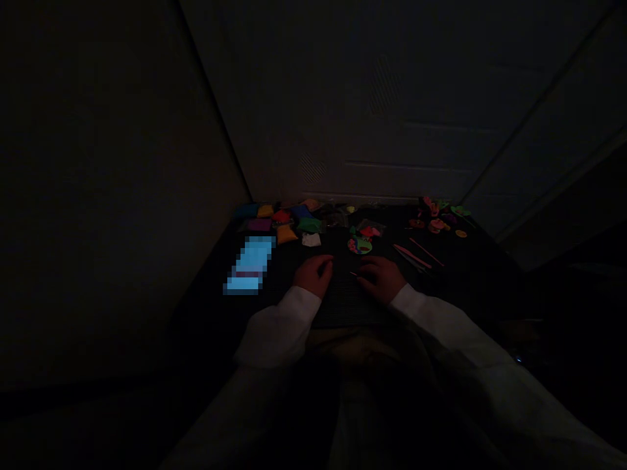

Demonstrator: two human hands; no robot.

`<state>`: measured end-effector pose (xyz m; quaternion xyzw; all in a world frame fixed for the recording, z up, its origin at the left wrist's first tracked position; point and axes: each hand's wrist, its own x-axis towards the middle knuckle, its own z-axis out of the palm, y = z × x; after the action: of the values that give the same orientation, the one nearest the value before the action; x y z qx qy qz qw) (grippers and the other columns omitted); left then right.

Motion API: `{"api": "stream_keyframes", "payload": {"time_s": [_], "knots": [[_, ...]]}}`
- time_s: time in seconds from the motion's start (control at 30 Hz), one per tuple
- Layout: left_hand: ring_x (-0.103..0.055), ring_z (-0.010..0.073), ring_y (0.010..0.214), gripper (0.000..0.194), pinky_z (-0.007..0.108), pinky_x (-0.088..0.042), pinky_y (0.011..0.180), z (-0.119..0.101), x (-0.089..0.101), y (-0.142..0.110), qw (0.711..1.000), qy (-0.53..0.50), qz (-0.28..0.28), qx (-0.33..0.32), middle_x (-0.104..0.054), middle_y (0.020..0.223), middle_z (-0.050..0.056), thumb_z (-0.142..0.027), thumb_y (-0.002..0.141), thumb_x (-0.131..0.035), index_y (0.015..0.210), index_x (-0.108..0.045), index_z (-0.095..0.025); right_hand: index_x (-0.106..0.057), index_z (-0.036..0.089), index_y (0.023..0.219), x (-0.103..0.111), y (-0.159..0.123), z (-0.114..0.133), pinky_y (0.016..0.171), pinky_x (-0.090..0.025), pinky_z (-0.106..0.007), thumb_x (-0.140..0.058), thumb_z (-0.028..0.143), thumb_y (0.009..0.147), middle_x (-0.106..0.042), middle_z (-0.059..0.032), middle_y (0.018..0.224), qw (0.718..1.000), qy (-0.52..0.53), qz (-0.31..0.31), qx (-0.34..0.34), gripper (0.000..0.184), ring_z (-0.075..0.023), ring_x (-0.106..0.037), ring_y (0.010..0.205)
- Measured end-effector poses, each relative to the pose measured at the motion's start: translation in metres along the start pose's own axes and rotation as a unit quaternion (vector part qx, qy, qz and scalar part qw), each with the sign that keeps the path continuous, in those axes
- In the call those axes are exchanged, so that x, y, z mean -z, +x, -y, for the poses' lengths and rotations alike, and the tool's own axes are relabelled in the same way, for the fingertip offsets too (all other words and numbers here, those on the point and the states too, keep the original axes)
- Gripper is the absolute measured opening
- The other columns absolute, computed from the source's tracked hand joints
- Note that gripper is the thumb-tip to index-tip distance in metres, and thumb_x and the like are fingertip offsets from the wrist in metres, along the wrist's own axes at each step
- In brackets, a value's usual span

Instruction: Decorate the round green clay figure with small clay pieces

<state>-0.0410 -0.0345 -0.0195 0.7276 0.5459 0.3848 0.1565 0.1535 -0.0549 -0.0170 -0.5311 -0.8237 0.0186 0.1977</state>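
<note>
In the dim light, my left hand [313, 277] rests low over the dark table, its fingers curved, the thumb a little apart, and nothing visible in it. My right hand [382, 279] faces it across a gap, fingers bent inward. A small, thin pale thing [353, 273] pokes out at the right fingertips; its kind is too dark to tell. Just beyond the hands lies a round green disc [360, 246] with blue, pink and red shapes on it. A white packet [311, 239] lies beyond my left hand.
A lit, blurred-out phone-like screen [251, 264] lies at the left. Several coloured packets, one of them orange [287, 234], line the back left. Pink stick-like tools [412, 255] lie to the right. Small colourful figures [437, 225] stand at the back right, before a pale panel [382, 143].
</note>
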Motion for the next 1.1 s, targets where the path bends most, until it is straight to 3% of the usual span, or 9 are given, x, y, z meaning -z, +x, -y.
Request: {"api": "stream_keyframes", "payload": {"time_s": [0.23, 0.67, 0.77, 0.87, 0.97, 1.1], "knots": [[-0.057, 0.0135, 0.082, 0.024, 0.027, -0.046, 0.079, -0.002, 0.002, -0.001, 1.000, 0.002, -0.001, -0.005, -0.062, 0.091, 0.003, -0.025, 0.075, -0.045, 0.092, -0.059, -0.018, -0.061, 0.018, 0.076, -0.002, 0.011, 0.015, 0.076, -0.039, -0.031, -0.046, 0.036, 0.076, -0.056, -0.0058, 0.096, 0.999, 0.009, -0.021, -0.038, 0.023, -0.0170, -0.050, 0.088], [-0.057, 0.0135, 0.082, 0.023, 0.027, -0.046, 0.079, -0.002, 0.001, 0.000, 1.000, 0.001, -0.008, -0.008, -0.063, 0.091, 0.003, -0.025, 0.075, -0.046, 0.092, -0.059, -0.018, -0.059, 0.016, 0.079, 0.000, 0.012, 0.013, 0.076, -0.039, -0.027, -0.040, 0.035, 0.080, -0.057, -0.0062, 0.089, 0.999, 0.003, -0.016, -0.039, 0.027, -0.0141, -0.050, 0.085], [-0.057, 0.0132, 0.082, 0.023, 0.026, -0.046, 0.078, -0.002, 0.001, -0.001, 1.000, -0.001, -0.008, -0.008, -0.063, 0.091, 0.003, -0.025, 0.075, -0.045, 0.092, -0.059, -0.019, -0.057, 0.017, 0.096, 0.003, 0.005, 0.009, 0.082, -0.036, -0.027, -0.035, 0.032, 0.082, -0.055, -0.0066, 0.100, 1.000, -0.011, -0.007, -0.015, 0.030, -0.0139, -0.047, 0.093], [-0.057, 0.0131, 0.082, 0.023, 0.026, -0.046, 0.078, -0.001, 0.000, -0.001, 1.000, -0.002, -0.008, -0.007, -0.063, 0.091, 0.003, -0.025, 0.075, -0.045, 0.092, -0.059, -0.019, -0.049, 0.022, 0.112, 0.008, -0.007, 0.008, 0.089, -0.029, -0.037, -0.036, 0.037, 0.081, -0.044, -0.0055, 0.120, 0.999, -0.039, 0.011, 0.011, 0.036, -0.0198, -0.038, 0.107], [-0.057, 0.0132, 0.082, 0.024, 0.027, -0.046, 0.078, 0.000, -0.001, -0.001, 1.000, -0.002, -0.007, -0.006, -0.062, 0.091, 0.003, -0.026, 0.075, -0.045, 0.093, -0.059, -0.018, -0.043, 0.025, 0.117, 0.012, -0.016, 0.013, 0.091, -0.021, -0.045, -0.036, 0.044, 0.080, -0.032, -0.0052, 0.130, 0.997, -0.067, 0.028, 0.025, 0.042, -0.0243, -0.029, 0.115], [-0.057, 0.0134, 0.081, 0.024, 0.027, -0.046, 0.078, -0.002, 0.000, -0.001, 1.000, -0.001, -0.004, -0.005, -0.063, 0.091, 0.004, -0.025, 0.075, -0.045, 0.092, -0.059, -0.018, -0.042, 0.026, 0.118, 0.014, -0.018, 0.018, 0.094, -0.014, -0.046, -0.032, 0.047, 0.081, -0.024, -0.0048, 0.134, 0.994, -0.093, 0.040, 0.031, 0.044, -0.0237, -0.025, 0.118]]}}
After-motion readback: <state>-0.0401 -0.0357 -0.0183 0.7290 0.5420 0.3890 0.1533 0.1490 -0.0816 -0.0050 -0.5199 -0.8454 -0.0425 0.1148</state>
